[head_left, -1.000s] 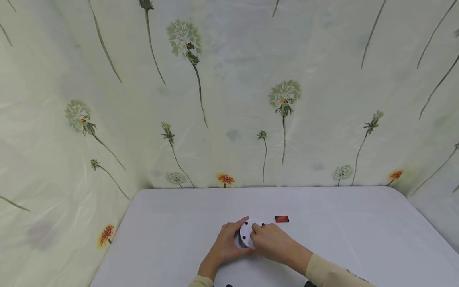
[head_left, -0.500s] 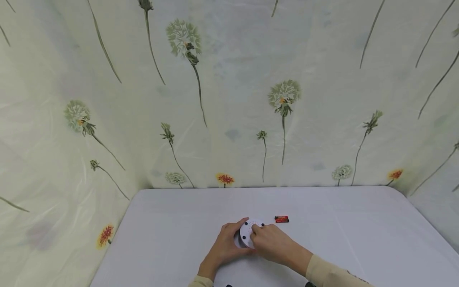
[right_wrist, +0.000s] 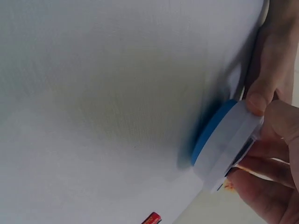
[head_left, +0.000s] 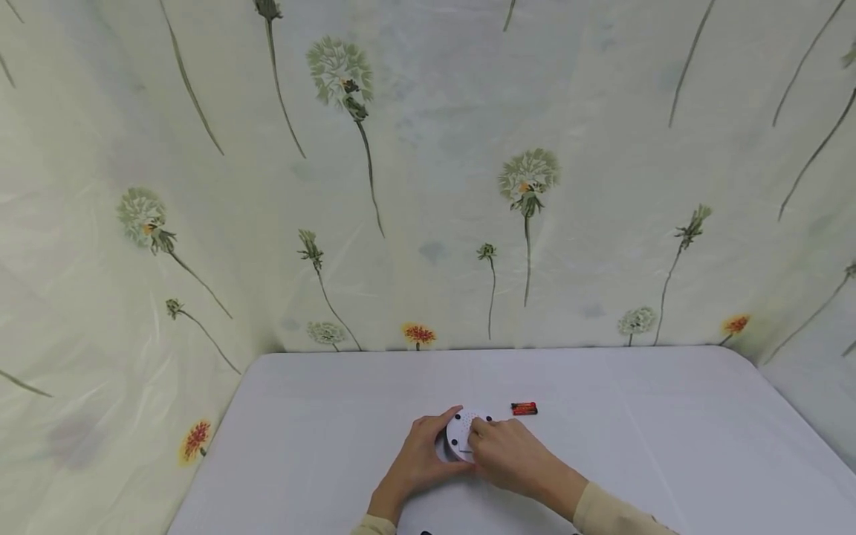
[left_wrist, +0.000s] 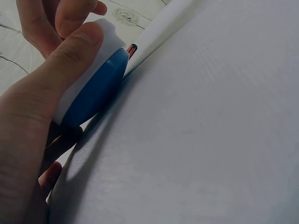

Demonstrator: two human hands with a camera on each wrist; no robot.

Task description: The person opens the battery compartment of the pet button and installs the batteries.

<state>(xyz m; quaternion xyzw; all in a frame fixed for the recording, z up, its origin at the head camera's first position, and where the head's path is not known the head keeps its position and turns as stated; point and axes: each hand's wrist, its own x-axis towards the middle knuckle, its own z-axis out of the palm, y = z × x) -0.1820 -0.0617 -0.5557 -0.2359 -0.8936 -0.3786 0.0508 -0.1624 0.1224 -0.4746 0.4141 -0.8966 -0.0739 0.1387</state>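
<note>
A round white device with a blue side [left_wrist: 98, 91] is tilted on the table, its white face with black dots and small holes [head_left: 455, 431] turned up. My left hand [head_left: 421, 457] grips its rim from the left, the thumb [left_wrist: 77, 51] along the white edge. Over the face, my right hand [head_left: 515, 453] has curled fingers pinching a small white cover [head_left: 464, 446], partly hidden by them. A dark gap [right_wrist: 244, 150] shows beside these fingers in the right wrist view. Two red batteries [head_left: 524, 409] lie side by side, beyond the right hand.
A white cloth covers the table [head_left: 334, 401]. Behind it hangs a pale curtain [head_left: 428, 186] printed with dandelions and orange flowers. Small dark objects, cut off by the frame, show at the bottom edge of the head view.
The right fingers have shifted slightly on the device's face, and a straight white edge now shows beside them. The left hand keeps its grip, and the batteries lie as before.
</note>
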